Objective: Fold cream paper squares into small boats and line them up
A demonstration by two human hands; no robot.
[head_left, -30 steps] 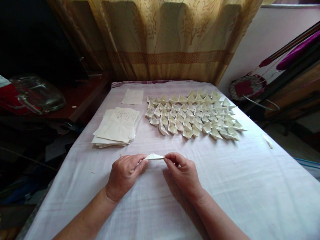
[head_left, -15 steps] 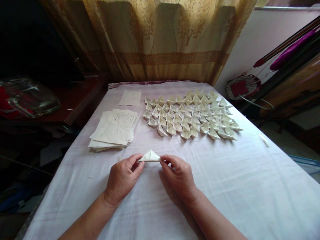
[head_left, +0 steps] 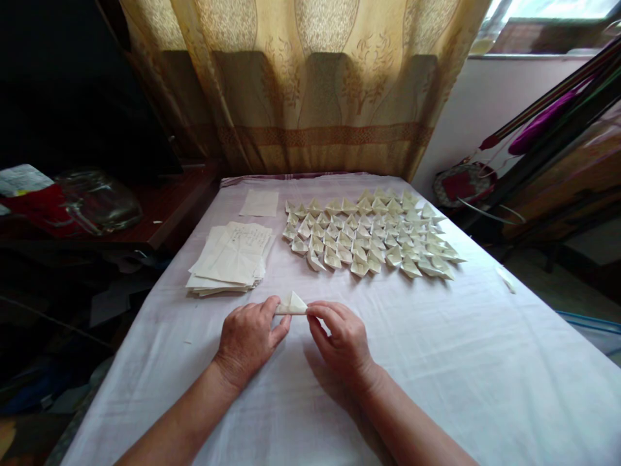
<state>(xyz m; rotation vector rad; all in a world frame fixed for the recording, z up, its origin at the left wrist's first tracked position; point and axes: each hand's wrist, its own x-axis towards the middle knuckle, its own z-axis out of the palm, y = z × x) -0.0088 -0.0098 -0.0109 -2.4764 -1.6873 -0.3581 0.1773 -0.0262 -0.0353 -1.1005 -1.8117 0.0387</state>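
Observation:
Between my hands is a small folded paper, pale cream, with a pointed top and a straight lower edge. My left hand is closed on its left end, the fingers covering that side. The fingertips of my right hand pinch its right corner. Beyond my left hand lies a stack of paper sheets, the top one creased and partly written on. Many folded paper boats stand in rows at the far right.
A single paper square lies behind the stack. White cloth covers the table. To the left, a dark wooden cabinet holds a glass jar. A curtain hangs behind, and a white scrap is near the right edge.
My left fingers have moved inward over the folded paper and now hide its left part. My right hand still pinches the other corner. The camera view has tilted upward slightly.

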